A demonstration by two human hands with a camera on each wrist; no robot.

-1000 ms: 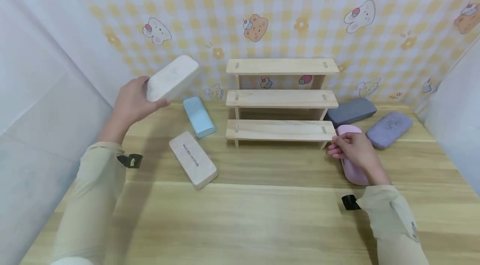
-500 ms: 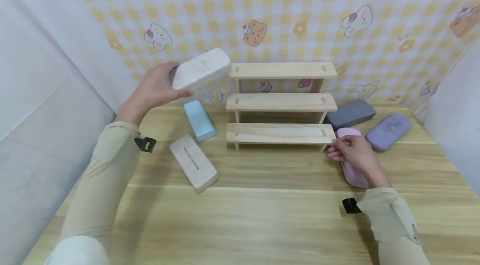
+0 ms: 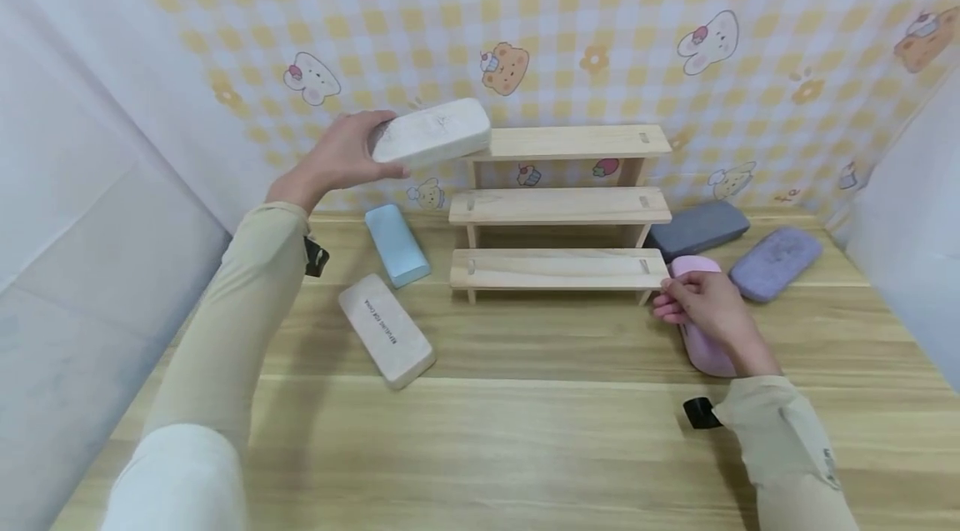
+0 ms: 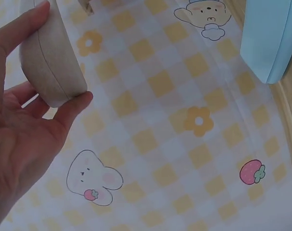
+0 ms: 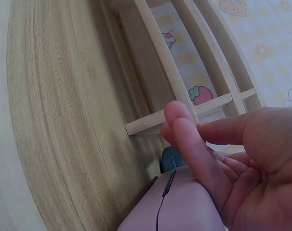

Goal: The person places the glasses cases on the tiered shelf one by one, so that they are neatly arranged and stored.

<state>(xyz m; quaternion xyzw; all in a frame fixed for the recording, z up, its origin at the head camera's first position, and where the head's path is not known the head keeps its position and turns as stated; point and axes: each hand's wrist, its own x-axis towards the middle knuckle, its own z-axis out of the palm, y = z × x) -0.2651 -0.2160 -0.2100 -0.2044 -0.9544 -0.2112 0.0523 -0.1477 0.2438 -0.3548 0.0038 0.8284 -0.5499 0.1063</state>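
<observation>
Rightward goes the white case, now overlapping the top left corner of the wooden stand from where I am. Wrapped round its outer end, the left grip presumably keeps the leading end free. Low down, the right grip pinches the stand's front right corner, likely steadying it, and partly hides the pink case. Whether white case meets wood, I can't tell.

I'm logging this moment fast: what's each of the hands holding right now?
Left hand: holding the white case.
Right hand: pinching the right end of the bottom shelf.
</observation>
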